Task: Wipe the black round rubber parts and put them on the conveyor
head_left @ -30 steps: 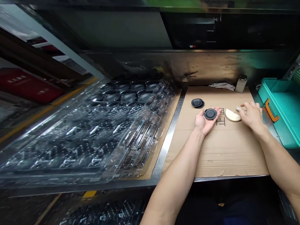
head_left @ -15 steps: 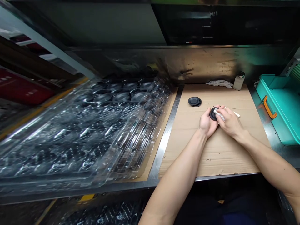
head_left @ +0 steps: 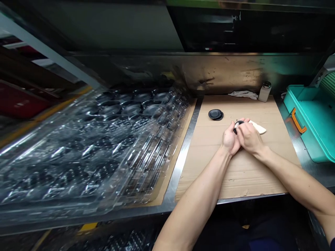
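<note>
My left hand point(head_left: 229, 139) cradles a round black cap-like part point(head_left: 239, 122) in its palm and fingers, over the cardboard sheet. Over that part lies my right hand point(head_left: 250, 138), its fingers closed on a small white cloth point(head_left: 237, 125). The cloth presses against the part's face, mostly hidden beneath the fingers. Just beyond my right hand, a flat cream-white piece point(head_left: 259, 128) rests on the cardboard point(head_left: 235, 177). Two similar black round parts point(head_left: 215, 114) overlap on the cardboard, farther back and left of my hands.
Clear plastic trays point(head_left: 104, 146) are stacked at left, with black round parts in their far pockets. Behind the cardboard are a white glove-like cloth point(head_left: 243, 94) and a bottle with a dark cap point(head_left: 265, 92). At right stands a teal bin point(head_left: 310, 136) with an orange handle.
My right hand has shifted slightly left over the black part, covering more of it and the cloth. More of the cream-white piece shows. The camera view has shifted a little.
</note>
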The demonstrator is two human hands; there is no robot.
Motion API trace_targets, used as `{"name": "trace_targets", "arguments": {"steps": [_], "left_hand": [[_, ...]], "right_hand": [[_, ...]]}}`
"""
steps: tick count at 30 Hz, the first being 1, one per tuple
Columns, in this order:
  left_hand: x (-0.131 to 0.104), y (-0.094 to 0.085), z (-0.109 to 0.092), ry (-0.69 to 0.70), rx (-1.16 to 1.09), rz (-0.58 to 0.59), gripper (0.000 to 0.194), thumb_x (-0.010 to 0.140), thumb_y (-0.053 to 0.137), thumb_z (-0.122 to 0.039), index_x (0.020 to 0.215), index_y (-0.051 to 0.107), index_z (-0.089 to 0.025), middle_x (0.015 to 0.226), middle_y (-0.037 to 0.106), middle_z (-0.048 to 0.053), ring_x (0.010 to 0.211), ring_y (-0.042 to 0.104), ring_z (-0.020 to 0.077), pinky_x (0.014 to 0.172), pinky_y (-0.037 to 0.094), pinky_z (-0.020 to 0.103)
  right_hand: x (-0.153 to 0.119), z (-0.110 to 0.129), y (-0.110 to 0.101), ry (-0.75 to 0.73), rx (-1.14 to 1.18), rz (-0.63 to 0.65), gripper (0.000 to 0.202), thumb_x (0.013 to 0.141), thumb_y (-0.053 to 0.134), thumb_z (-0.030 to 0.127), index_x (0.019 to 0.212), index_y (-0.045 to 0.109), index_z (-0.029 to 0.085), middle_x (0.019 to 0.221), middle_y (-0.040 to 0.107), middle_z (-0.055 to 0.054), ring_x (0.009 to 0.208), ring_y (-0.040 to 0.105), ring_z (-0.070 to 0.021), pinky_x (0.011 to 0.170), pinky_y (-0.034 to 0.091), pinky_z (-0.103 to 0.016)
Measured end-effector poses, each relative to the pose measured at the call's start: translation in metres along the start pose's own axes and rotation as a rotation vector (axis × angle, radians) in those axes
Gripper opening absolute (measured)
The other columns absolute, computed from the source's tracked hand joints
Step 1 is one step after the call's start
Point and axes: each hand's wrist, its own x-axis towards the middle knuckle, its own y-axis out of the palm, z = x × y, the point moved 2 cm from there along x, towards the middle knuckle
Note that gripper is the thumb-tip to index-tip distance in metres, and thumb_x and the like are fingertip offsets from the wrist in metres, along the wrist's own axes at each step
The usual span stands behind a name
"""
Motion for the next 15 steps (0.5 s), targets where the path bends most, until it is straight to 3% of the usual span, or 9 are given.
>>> {"name": "trace_targets", "arguments": {"steps": [3, 7, 15], "left_hand": [[-0.001, 0.002, 0.002, 0.019, -0.024, -0.037, 0.04, 0.11, 0.037, -0.032, 0.109, 0.073, -0.014, 0.109, 0.077, 0.009, 0.128, 0.065, 0.0193, 0.119, 0.045, 0.032], [-0.001, 0.005, 0.004, 0.009, -0.013, -0.06, 0.039, 0.11, 0.04, -0.029, 0.095, 0.072, -0.015, 0.096, 0.076, 0.006, 0.117, 0.069, 0.0145, 0.115, 0.047, 0.026], [0.002, -0.001, 0.001, 0.03, 0.076, -0.096, 0.043, 0.11, 0.035, -0.032, 0.1, 0.072, -0.01, 0.112, 0.077, 0.014, 0.124, 0.067, 0.021, 0.115, 0.049, 0.035]], "right_hand": [[0.007, -0.009, -0.007, 0.052, -0.065, -0.038, 0.025, 0.107, 0.038, 0.027, 0.094, 0.059, 0.021, 0.094, 0.063, -0.011, 0.09, 0.056, -0.0262, 0.083, 0.045, -0.036], [0.011, -0.012, -0.012, 0.057, -0.109, 0.002, 0.027, 0.108, 0.039, 0.028, 0.094, 0.061, 0.021, 0.094, 0.063, -0.011, 0.092, 0.056, -0.0254, 0.085, 0.044, -0.035], [0.0, -0.005, -0.011, 0.22, -0.255, 0.122, 0.024, 0.105, 0.04, 0.022, 0.104, 0.063, 0.017, 0.105, 0.067, -0.014, 0.097, 0.059, -0.0271, 0.088, 0.045, -0.036]]}}
